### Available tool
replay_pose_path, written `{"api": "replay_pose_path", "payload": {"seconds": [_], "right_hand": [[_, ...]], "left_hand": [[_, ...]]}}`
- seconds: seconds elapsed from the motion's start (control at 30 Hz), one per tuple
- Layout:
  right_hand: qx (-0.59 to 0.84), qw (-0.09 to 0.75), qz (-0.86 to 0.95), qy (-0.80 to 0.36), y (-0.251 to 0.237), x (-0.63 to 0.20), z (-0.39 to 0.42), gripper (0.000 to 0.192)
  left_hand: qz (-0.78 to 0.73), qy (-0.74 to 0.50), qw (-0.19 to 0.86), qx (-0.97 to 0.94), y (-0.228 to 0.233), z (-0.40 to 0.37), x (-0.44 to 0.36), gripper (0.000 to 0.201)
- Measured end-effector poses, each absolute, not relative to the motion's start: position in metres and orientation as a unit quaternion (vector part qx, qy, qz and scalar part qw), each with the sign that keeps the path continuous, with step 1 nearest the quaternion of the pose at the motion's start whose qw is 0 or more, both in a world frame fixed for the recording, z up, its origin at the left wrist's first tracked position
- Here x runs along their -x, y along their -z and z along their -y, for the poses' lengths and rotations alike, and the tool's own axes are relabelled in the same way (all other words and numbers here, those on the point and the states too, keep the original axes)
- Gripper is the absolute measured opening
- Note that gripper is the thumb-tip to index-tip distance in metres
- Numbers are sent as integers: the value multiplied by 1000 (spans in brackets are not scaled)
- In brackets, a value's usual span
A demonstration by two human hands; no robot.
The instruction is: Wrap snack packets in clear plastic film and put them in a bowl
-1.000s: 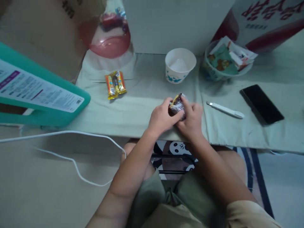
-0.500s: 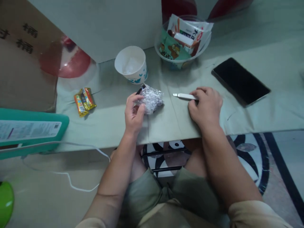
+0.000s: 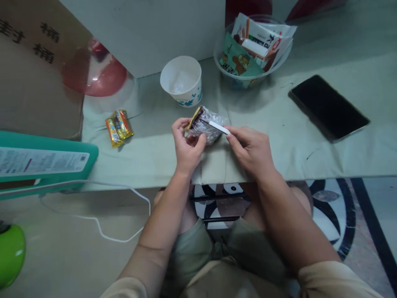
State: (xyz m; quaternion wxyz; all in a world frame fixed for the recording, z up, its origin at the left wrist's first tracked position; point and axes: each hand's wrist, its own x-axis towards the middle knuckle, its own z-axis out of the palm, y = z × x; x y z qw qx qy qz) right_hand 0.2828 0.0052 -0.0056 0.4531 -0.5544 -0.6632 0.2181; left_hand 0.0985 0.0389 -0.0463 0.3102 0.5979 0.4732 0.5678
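My left hand (image 3: 188,147) grips a packet wrapped in clear, crinkled plastic (image 3: 211,131), with thumb in front and fingers behind. A dark part with a yellow edge shows at the packet's upper left end. In my right hand (image 3: 252,150), pinched between thumb and fingers, is a slim white knife (image 3: 218,127) with a thin dark tip. That tip lies over the dark end of the packet; whether it has pierced the plastic I cannot tell. Just beyond the packet stands a white paper cup (image 3: 181,82) with blue leaf marks.
A clear bowl of snack packets (image 3: 252,74) stands at the back. Right of my hands lies a black phone (image 3: 329,107). Small yellow-and-red wrapped sweets (image 3: 119,128) lie left, near a green container (image 3: 89,153) and a cardboard box (image 3: 40,95). A white cable (image 3: 116,182) hangs at the table edge.
My right hand has moved left with the knife, bringing its tip onto the packet. My left hand has turned the packet, so its yellow edge now shows. The whole view has shifted slightly.
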Motion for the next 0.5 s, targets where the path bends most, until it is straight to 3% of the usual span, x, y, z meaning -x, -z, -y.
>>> {"api": "replay_pose_path", "payload": {"seconds": [0.23, 0.5], "right_hand": [[580, 399, 670, -237, 5, -287, -1, 28], [717, 333, 607, -79, 24, -313, -13, 26]], "left_hand": [[-505, -657, 302, -471, 28, -45, -71, 56], [-531, -589, 327, -514, 28, -28, -81, 49]]}}
